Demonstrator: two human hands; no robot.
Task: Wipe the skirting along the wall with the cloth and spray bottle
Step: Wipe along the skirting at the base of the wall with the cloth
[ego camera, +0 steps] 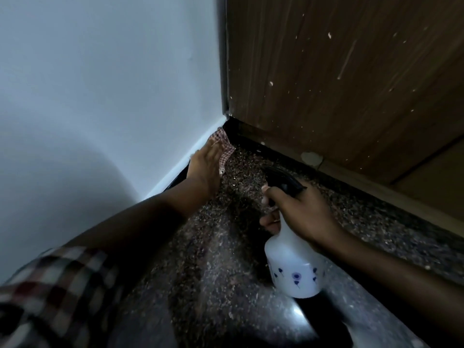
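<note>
Skirting (177, 179) is running as a dark strip along the foot of the white wall (100, 84). Its long axis is going from near-left up into the corner where the wall is meeting the wooden panel (326, 71). Checked cloth (222, 144) is sitting at that corner end, against the skirting, with one edge trailing onto the speckled stone floor (226, 247). Left hand (204, 169) is lying flat over the cloth, fingers straight and pointing into the corner; it is pressing, not gripping.

Right hand (298, 212) is wrapping the neck of the white spray bottle (293, 267), a finger looking to be on the trigger. It is holding the bottle off the floor, well right of the skirting, with the black nozzle (281, 179) aiming up-left toward the cloth.

Judgement: the left hand is the nearer one and is already at the end of the run. Any wipe stroke is likely needing to go back along the strip toward the checked sleeve (50, 285).
</note>
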